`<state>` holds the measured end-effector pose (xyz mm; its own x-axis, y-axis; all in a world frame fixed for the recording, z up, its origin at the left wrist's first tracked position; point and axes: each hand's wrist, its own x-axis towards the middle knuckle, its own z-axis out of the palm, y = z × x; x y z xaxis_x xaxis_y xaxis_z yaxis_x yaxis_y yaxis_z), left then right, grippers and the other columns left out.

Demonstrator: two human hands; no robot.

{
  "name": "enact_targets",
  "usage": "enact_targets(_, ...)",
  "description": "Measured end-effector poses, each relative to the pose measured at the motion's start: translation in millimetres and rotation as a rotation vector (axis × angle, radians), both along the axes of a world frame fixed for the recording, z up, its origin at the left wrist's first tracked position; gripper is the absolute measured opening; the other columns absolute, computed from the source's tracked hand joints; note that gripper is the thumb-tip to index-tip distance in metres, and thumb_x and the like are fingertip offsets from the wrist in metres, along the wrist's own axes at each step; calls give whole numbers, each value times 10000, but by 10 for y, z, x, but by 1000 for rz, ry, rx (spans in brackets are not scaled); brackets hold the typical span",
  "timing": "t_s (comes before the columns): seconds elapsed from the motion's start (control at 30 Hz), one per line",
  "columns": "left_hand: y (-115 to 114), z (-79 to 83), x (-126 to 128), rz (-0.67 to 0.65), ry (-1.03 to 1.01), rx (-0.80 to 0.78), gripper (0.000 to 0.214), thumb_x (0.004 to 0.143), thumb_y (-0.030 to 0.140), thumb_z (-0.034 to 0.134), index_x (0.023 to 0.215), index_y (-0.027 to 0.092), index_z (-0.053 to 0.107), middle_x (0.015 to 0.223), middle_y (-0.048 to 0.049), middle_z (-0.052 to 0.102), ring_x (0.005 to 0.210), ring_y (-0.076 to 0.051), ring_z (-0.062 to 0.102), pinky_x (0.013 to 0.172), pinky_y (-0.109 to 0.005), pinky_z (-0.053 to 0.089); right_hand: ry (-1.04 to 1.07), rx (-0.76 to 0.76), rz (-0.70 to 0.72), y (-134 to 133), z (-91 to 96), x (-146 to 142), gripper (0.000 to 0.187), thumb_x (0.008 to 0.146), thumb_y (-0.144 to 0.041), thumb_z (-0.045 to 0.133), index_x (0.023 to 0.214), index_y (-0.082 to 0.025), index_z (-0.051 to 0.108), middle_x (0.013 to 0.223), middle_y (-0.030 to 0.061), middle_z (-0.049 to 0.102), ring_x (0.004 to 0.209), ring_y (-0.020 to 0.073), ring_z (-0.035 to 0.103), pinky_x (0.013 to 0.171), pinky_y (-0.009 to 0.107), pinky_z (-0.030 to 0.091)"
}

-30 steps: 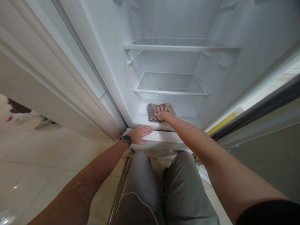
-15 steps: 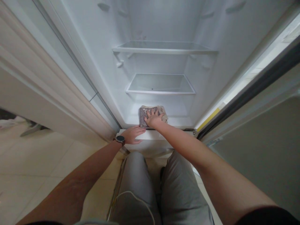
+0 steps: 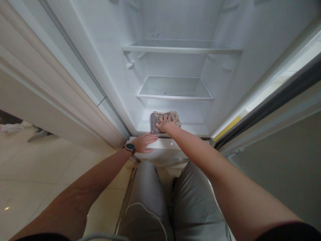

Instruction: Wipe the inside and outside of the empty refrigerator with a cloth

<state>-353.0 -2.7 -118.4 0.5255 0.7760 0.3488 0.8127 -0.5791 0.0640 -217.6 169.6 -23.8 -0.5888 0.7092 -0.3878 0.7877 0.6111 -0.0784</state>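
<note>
Open white refrigerator (image 3: 112,67), viewed from close in front. Inside, upper glass shelf (image 3: 180,49) above lower glass shelf (image 3: 175,97). White front ledge (image 3: 173,144) along the bottom edge. Left hand (image 3: 144,142) laid flat on that ledge, released, grasping nothing. Right hand (image 3: 166,124) pressed palm-down with fingers spread on a grey cloth (image 3: 154,117), not clenched around it. Cloth lying on the refrigerator floor below the lower glass shelf. Dark smartwatch (image 3: 130,147) on the left wrist.

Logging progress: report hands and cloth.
Right hand flat on cloth, fridge floor. Left hand resting on front ledge. Glass shelf above, apart from both.
</note>
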Motion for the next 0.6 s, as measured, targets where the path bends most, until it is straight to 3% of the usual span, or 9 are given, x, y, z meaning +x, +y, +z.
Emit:
enact_targets(0.4,0,17,16,-11,-12,-13,666,966,427,653,1558,149,528,1548,-197,580,1459,-304,547,1257,-512,409,35,-3,-49,94,30,-139,735,1047,-631,255,1719,-345,171,1800,71,40,1622,446,-29,1149,867,153)
enact_targets(0.6,2,17,16,-19,-16,-16,650,974,433,650,1541,134,542,1546,-203,579,1477,-313,526,1268,-518,397,29,-20,-73,164,30,-228,740,1045,-650,272,1720,-377,136,1802,66,-15,1623,440,-71,1152,873,107)
